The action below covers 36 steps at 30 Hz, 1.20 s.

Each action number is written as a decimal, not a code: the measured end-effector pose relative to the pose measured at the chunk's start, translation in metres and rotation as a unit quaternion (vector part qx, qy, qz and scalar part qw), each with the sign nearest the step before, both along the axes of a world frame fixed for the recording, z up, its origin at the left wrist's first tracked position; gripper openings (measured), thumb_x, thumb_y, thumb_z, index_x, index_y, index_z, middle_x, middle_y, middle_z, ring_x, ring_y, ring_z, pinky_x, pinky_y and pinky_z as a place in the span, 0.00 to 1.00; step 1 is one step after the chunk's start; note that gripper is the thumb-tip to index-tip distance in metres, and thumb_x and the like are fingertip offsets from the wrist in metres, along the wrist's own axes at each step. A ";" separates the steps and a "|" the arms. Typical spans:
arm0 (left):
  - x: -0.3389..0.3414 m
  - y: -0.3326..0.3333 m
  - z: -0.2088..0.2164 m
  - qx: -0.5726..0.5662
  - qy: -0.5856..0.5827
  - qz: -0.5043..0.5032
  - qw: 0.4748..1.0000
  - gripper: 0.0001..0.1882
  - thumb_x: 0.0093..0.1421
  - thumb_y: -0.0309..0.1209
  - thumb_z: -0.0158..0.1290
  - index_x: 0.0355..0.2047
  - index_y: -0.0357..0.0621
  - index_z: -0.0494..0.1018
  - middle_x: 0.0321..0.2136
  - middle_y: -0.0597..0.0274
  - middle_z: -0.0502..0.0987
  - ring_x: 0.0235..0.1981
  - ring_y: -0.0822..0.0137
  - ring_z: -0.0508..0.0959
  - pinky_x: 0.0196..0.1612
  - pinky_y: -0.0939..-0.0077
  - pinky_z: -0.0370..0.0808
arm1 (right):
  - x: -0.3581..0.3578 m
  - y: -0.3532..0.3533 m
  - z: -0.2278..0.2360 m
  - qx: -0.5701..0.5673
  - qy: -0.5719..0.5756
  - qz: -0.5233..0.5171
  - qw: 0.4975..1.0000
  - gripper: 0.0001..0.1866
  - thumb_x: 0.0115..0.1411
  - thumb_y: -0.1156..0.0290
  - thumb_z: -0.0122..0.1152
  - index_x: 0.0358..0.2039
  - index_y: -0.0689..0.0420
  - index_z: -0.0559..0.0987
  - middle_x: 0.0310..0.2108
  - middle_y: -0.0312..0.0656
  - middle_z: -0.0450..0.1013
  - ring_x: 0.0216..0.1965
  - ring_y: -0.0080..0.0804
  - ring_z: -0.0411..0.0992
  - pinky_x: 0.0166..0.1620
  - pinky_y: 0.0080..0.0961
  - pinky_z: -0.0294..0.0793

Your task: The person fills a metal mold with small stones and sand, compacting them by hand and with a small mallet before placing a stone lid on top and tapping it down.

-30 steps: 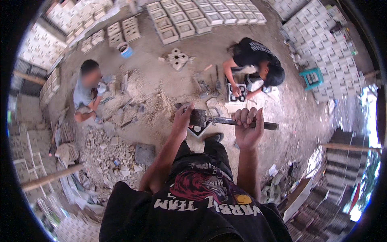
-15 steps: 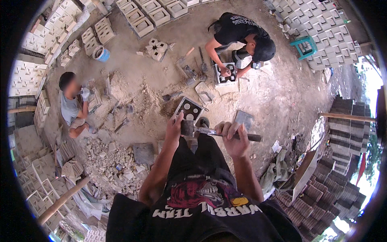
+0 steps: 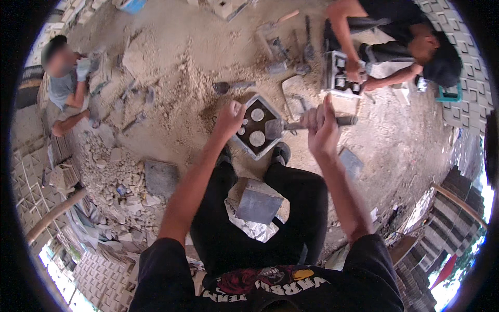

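My right hand (image 3: 321, 127) grips the handle of a small trowel (image 3: 274, 129), thumb raised along it. Its flat grey blade hangs over the right side of a square mould (image 3: 253, 154). This mould stands tilted like a diamond on the ground between my feet, with dark fill and several pale round cores (image 3: 257, 139) inside. By the mould's left edge is my left hand (image 3: 230, 119), its fingers curled closed; what they hold, if anything, is hidden.
A co-worker (image 3: 442, 60) bends over another mould (image 3: 332, 78) at the far right. Someone in grey (image 3: 62, 88) crouches at the far left. Tools, including another trowel (image 3: 221, 87), lie on sandy ground. Rubble (image 3: 112, 174) and a dark square plate (image 3: 161, 178) lie left; a grey block (image 3: 258, 202) sits between my legs.
Both hands have reached forward, and the trowel has come over the mould. My left hand has come off the blade. The view has tilted, showing the block between my legs.
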<state>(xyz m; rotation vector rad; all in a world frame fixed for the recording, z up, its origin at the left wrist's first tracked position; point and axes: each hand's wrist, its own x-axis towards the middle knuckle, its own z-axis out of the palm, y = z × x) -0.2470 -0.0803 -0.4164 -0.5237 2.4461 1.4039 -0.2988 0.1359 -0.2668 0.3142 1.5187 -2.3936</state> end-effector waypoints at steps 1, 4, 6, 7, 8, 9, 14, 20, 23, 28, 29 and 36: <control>-0.003 -0.008 -0.034 -0.033 0.044 -0.022 0.998 0.18 0.59 0.41 0.50 0.35 0.35 0.69 0.31 0.46 0.73 0.36 0.46 0.74 0.40 0.57 0.70 | -0.006 -0.004 -0.027 0.014 0.007 0.020 1.000 0.28 0.67 0.54 0.41 0.10 0.47 0.52 0.08 0.30 0.42 0.13 0.23 0.42 0.23 0.24 0.50; -0.011 -0.020 -0.123 -0.115 0.084 -0.120 0.982 0.21 0.58 0.43 0.51 0.40 0.34 0.68 0.37 0.42 0.72 0.40 0.47 0.73 0.43 0.58 0.69 | -0.016 -0.014 -0.098 0.048 0.045 0.108 0.992 0.28 0.67 0.55 0.41 0.10 0.47 0.53 0.09 0.30 0.44 0.13 0.22 0.43 0.23 0.24 0.49; -0.010 -0.016 -0.162 -0.203 0.113 -0.210 0.950 0.27 0.58 0.44 0.51 0.48 0.33 0.62 0.39 0.37 0.73 0.45 0.44 0.72 0.46 0.58 0.69 | -0.017 -0.018 -0.134 0.095 0.047 0.146 0.984 0.26 0.67 0.55 0.42 0.11 0.47 0.55 0.09 0.29 0.45 0.13 0.22 0.44 0.23 0.24 0.49; -0.008 -0.015 -0.180 -0.249 0.128 -0.252 0.926 0.31 0.58 0.45 0.50 0.52 0.33 0.59 0.40 0.34 0.73 0.47 0.43 0.71 0.48 0.59 0.69 | -0.017 -0.021 -0.152 0.117 0.051 0.165 0.978 0.26 0.67 0.55 0.42 0.12 0.48 0.56 0.10 0.29 0.45 0.13 0.22 0.45 0.23 0.24 0.49; -0.006 -0.013 -0.197 -0.274 0.054 -0.296 0.913 0.38 0.59 0.48 0.48 0.59 0.31 0.50 0.42 0.32 0.72 0.46 0.42 0.73 0.49 0.54 0.69 | -0.019 -0.017 -0.169 0.090 0.051 0.213 0.971 0.23 0.67 0.55 0.42 0.15 0.48 0.59 0.10 0.29 0.45 0.13 0.22 0.46 0.22 0.24 0.49; -0.001 -0.011 -0.211 -0.227 0.039 -0.275 0.933 0.37 0.60 0.47 0.48 0.58 0.31 0.52 0.44 0.32 0.71 0.47 0.41 0.72 0.50 0.54 0.67 | -0.018 -0.019 -0.176 0.099 0.063 0.228 0.966 0.23 0.67 0.55 0.42 0.15 0.49 0.59 0.10 0.29 0.45 0.13 0.22 0.46 0.22 0.24 0.48; -0.002 -0.012 -0.239 -0.182 -0.037 -0.264 0.946 0.37 0.59 0.49 0.48 0.56 0.29 0.55 0.45 0.32 0.71 0.48 0.41 0.71 0.53 0.54 0.66 | -0.019 -0.021 -0.174 0.125 0.113 0.245 0.955 0.25 0.67 0.55 0.42 0.13 0.49 0.57 0.09 0.29 0.45 0.12 0.21 0.45 0.20 0.23 0.46; -0.030 -0.012 -0.165 -0.360 -0.034 -0.434 0.825 0.20 0.54 0.44 0.52 0.38 0.39 0.77 0.39 0.47 0.77 0.42 0.51 0.77 0.45 0.58 0.73 | -0.019 -0.008 -0.162 0.141 0.192 0.226 0.945 0.25 0.64 0.55 0.48 0.13 0.49 0.57 0.09 0.29 0.48 0.10 0.20 0.47 0.17 0.22 0.45; -0.050 -0.019 -0.143 -0.394 0.019 -0.500 0.771 0.20 0.52 0.43 0.52 0.33 0.37 0.75 0.32 0.45 0.77 0.36 0.47 0.78 0.41 0.55 0.74 | -0.019 -0.003 -0.172 0.125 0.203 0.208 0.949 0.23 0.64 0.56 0.49 0.14 0.49 0.58 0.09 0.28 0.48 0.10 0.19 0.47 0.16 0.22 0.44; -0.110 -0.046 -0.139 -0.392 0.060 -0.330 0.857 0.25 0.53 0.47 0.48 0.38 0.35 0.75 0.37 0.39 0.76 0.39 0.46 0.77 0.44 0.56 0.73 | -0.016 -0.018 -0.176 0.114 0.214 0.197 0.950 0.19 0.62 0.60 0.52 0.16 0.48 0.61 0.11 0.26 0.51 0.10 0.18 0.48 0.15 0.21 0.44; -0.112 -0.047 -0.143 -0.362 0.101 -0.223 0.900 0.27 0.54 0.48 0.47 0.39 0.34 0.74 0.38 0.38 0.76 0.40 0.45 0.77 0.45 0.57 0.73 | -0.019 -0.020 -0.176 0.117 0.220 0.193 0.949 0.19 0.62 0.60 0.52 0.17 0.48 0.61 0.11 0.26 0.52 0.10 0.18 0.49 0.15 0.21 0.45; -0.020 0.004 -0.202 -0.262 -0.046 0.057 0.962 0.33 0.63 0.54 0.33 0.49 0.37 0.71 0.48 0.42 0.71 0.51 0.48 0.72 0.56 0.57 0.65 | -0.032 -0.026 -0.214 0.206 0.216 0.116 0.947 0.15 0.59 0.61 0.54 0.18 0.54 0.72 0.13 0.29 0.63 0.13 0.17 0.61 0.17 0.22 0.59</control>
